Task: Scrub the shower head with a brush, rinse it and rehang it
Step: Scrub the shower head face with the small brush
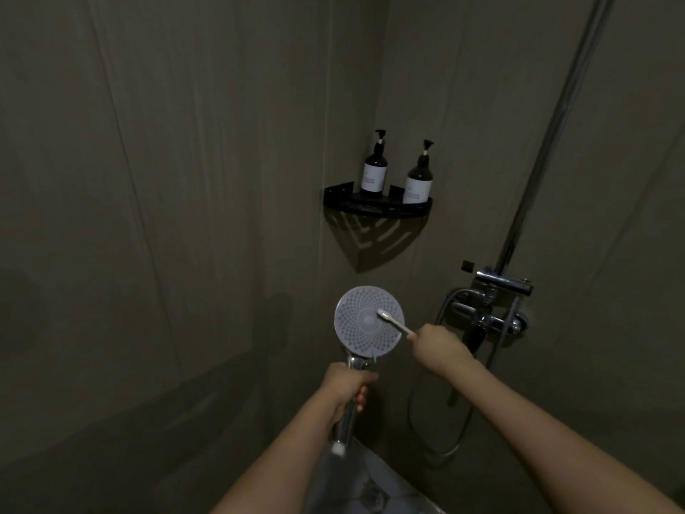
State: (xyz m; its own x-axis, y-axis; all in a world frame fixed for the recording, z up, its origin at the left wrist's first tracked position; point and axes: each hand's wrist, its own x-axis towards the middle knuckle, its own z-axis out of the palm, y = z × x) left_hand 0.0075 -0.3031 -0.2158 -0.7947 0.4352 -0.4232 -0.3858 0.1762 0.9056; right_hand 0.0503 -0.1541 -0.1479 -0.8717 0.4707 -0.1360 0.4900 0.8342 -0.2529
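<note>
Shower head: a round, pale grey plastic shower head (369,320) with a dotted nozzle face and a chrome handle is held upright in the lower middle of the view, face turned toward the camera, off its wall mount
Brush: a slim white toothbrush-style brush (394,321) is laid across the right half of the face, its bristled tip touching the smooth central disc
Left hand: the left hand (346,383) is wrapped round the chrome handle just below the head, its grip closed on the handle; the handle's end is seen below the fist
Right hand: the right hand (437,345) is closed round the brush's handle, just to the right of the face
Step in hand: scrubbing is judged to be under way; no water is seen running, so rinsing and rehanging are taken as not yet done
Next move: strokes across the outer nozzle rings are called for, with the head kept steady by the left grip; afterwards the tap would need to be opened for rinsing
Hose: a dark flexible hose (459,435) is looped low against the right wall
Mixer: a chrome wall mixer tap (493,319) is set right of the hands, beneath a chrome riser rail (548,142)
Shelf: a black corner shelf (378,207) is fixed above, carrying two dark pump bottles with white labels (374,168)
Light: the stall is dim, so fine dirt on the face cannot be judged
</note>
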